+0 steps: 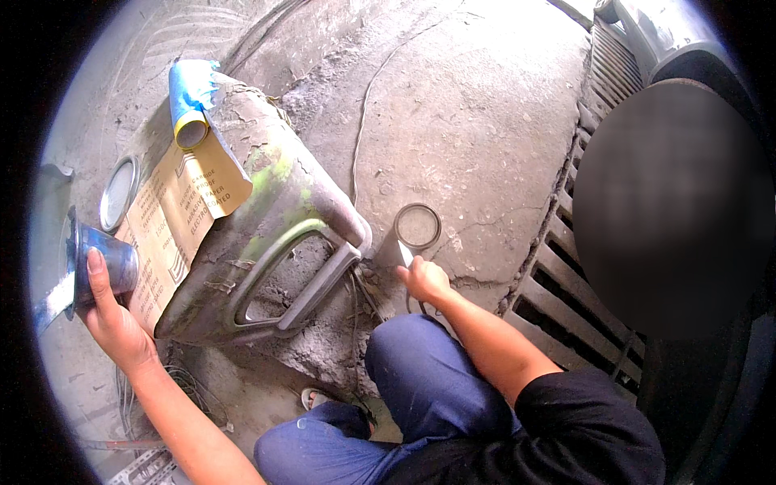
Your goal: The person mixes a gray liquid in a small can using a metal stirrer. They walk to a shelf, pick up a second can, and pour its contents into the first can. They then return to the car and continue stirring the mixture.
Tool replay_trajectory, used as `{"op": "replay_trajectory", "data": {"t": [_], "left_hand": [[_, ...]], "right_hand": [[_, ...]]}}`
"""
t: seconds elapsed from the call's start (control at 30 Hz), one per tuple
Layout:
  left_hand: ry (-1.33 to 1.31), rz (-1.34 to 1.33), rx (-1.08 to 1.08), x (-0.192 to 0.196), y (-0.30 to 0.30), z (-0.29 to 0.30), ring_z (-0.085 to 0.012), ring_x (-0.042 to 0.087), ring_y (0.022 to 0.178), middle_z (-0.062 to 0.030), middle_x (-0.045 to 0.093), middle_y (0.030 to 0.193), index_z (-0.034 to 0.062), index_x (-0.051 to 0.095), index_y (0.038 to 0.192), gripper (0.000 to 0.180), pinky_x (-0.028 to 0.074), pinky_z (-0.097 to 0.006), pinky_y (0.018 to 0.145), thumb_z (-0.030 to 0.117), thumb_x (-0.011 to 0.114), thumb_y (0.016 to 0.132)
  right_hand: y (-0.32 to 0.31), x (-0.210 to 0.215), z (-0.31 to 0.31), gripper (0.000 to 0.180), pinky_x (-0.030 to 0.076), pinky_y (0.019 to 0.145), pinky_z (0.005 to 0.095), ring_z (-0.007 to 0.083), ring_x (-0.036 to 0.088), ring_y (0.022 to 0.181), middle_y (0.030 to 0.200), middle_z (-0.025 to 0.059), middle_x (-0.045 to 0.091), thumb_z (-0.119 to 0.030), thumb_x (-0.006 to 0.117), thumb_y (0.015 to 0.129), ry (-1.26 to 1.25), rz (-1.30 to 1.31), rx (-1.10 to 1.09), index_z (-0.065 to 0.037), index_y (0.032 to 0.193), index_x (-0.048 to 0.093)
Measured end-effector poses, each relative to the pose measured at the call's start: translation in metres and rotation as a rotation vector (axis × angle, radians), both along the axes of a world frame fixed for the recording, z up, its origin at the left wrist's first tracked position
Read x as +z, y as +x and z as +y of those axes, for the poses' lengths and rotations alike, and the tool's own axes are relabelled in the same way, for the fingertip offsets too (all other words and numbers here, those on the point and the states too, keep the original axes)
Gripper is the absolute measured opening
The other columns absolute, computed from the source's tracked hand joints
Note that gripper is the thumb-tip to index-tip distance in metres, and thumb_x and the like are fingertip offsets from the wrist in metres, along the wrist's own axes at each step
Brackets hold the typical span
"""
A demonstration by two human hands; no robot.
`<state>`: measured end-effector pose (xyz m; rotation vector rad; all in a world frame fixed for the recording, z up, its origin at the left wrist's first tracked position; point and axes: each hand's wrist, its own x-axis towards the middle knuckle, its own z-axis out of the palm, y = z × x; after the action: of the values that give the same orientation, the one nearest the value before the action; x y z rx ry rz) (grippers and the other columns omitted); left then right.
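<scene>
My left hand (pixel 120 323) grips a blue-stained plastic cup (pixel 109 260) at the left, thumb along its side. The cup is tilted, its wide rim toward the left; a blue-and-white patch beside the rim is too blurred to name. My right hand (pixel 426 281) is closed, fingers pinched, against the near side of an open round metal can (pixel 419 226) on the floor. A small white piece (pixel 405 254) shows by its fingertips; whether it is held or part of the can I cannot tell. Between my hands stands a worn plastic container (pixel 307 202) with a molded handle.
On the container lie brown printed abrasive-paper sheets (pixel 190 198) and a roll of blue masking film (pixel 192 97). A round metal lid (pixel 120 194) rests at the sheets' left edge. A slotted drain grate (pixel 558 283) runs along the right. Cables (pixel 361 133) cross the rough concrete floor.
</scene>
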<state>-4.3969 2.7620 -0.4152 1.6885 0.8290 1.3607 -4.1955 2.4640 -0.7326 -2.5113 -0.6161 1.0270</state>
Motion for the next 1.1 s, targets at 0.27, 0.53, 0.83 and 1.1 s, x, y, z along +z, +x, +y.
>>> {"op": "replay_trajectory", "data": {"t": [0.27,0.53,0.83,1.1], "left_hand": [[0.018,-0.001,-0.014,-0.001,-0.004,0.003,-0.0148,0.056,0.098,-0.0074,0.060,0.109,-0.0051,0.058,0.111,0.038,0.042,-0.030,0.091,0.024,0.065,0.088],[0.000,-0.015,0.014,-0.003,-0.003,0.004,-0.0153,0.055,0.102,-0.0084,0.059,0.113,-0.0056,0.058,0.111,0.038,0.040,-0.031,0.094,0.024,0.064,0.088],[0.000,0.000,0.022,-0.003,-0.007,0.007,-0.0159,0.052,0.109,-0.0081,0.058,0.120,-0.0052,0.058,0.115,0.042,0.036,-0.032,0.099,0.025,0.065,0.087],[-0.016,-0.004,0.001,-0.005,-0.009,0.010,-0.0157,0.051,0.111,-0.0088,0.056,0.123,-0.0049,0.057,0.117,0.042,0.035,-0.032,0.100,0.024,0.064,0.088]], "right_hand": [[-0.002,-0.005,0.002,0.050,0.049,0.080,0.0468,0.0394,0.062,0.092,0.094,0.0259,0.064,-0.046,0.054,0.087,-0.040,-0.027,0.019,0.003,0.099,0.056],[0.009,-0.012,0.008,0.058,0.049,0.073,0.0405,0.0295,0.064,0.085,0.088,0.0216,0.065,-0.048,0.058,0.083,0.091,0.322,-0.157,0.008,0.095,0.061],[0.001,-0.007,0.017,0.052,0.048,0.077,0.0432,0.0331,0.063,0.090,0.095,0.0229,0.064,-0.045,0.057,0.085,0.016,0.204,-0.150,0.005,0.100,0.060],[-0.007,-0.001,0.011,0.038,0.050,0.078,0.0455,0.0368,0.063,0.093,0.098,0.0218,0.064,-0.037,0.061,0.085,-0.103,-0.145,-0.058,-0.002,0.098,0.056]]}}
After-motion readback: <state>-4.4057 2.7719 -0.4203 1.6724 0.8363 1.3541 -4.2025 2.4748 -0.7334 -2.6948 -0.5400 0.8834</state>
